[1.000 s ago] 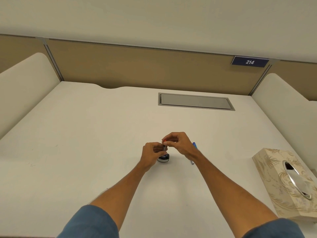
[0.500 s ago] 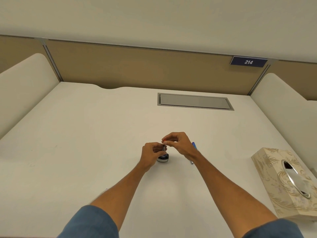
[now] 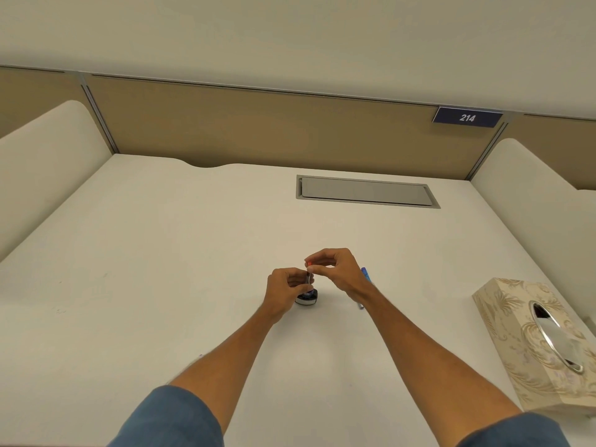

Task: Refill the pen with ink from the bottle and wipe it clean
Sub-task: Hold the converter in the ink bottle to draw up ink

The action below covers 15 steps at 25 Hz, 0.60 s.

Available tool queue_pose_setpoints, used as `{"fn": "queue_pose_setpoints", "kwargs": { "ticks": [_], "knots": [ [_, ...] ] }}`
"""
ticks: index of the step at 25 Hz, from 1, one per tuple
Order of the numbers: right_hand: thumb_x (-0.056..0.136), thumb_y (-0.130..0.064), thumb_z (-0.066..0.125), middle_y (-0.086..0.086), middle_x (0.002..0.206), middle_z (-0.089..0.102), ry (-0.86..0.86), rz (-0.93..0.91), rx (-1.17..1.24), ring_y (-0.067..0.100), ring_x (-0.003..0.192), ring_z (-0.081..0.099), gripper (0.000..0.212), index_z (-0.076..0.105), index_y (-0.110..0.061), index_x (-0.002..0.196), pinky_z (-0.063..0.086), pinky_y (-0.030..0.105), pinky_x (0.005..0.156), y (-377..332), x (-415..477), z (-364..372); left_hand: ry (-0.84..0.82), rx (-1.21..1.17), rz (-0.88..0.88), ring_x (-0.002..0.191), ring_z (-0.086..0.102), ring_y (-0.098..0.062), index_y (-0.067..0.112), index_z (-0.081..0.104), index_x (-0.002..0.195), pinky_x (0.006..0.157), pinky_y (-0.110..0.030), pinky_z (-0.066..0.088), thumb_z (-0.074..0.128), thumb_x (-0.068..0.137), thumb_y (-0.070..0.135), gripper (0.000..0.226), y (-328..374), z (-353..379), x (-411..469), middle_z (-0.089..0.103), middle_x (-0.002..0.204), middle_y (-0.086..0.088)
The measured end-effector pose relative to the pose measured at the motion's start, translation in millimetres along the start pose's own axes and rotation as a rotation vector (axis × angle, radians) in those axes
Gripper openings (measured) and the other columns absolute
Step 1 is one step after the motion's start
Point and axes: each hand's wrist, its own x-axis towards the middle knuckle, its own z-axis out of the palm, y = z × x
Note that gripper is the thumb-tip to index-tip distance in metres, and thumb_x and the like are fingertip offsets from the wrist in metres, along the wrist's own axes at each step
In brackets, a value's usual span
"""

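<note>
Desk (image 3: 161, 253): one bottle (image 3: 308, 299), one pen (image 3: 308, 279), one tissue box (image 3: 529, 343).

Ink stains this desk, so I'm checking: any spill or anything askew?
Nothing stands out: the small dark ink bottle stands upright, no stain shows on the white desk around it, and the patterned beige tissue box sits flat.

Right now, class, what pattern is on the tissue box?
The tissue box is cream with gold floral scrolls; head view.
</note>
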Motion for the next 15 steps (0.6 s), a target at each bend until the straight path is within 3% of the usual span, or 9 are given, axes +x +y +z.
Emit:
{"fn": "queue_pose_setpoints", "kwargs": {
  "ticks": [9, 15],
  "knots": [
    [0.076, -0.009, 0.078, 0.006, 0.084, 0.074, 0.033, -0.032, -0.042, 0.019, 0.080, 0.070, 0.010, 0.072, -0.010, 0.084, 0.057, 0.027, 0.080, -1.4, 2.3, 2.2, 0.003, -0.010, 0.002, 0.077, 0.074, -0.015, 0.003, 0.073, 0.095, 0.071, -0.018, 0.056, 0.074, 0.074, -0.008, 0.024, 0.2, -0.4, -0.1, 0.076, 0.088, -0.012],
    [0.079, -0.010, 0.076, 0.007, 0.089, 0.076, -0.028, -0.010, -0.018, 0.019, 0.087, 0.071, 0.014, 0.075, -0.007, 0.093, 0.057, 0.029, 0.084, 0.0, 1.0, 2.2, 0.006, -0.012, 0.011, 0.075, 0.073, -0.012, 0.002, 0.074, 0.095, 0.069, -0.016, 0.055, 0.074, 0.074, -0.007, 0.023, -0.5, -0.5, -0.3, 0.076, 0.088, -0.011]
  ]
}}
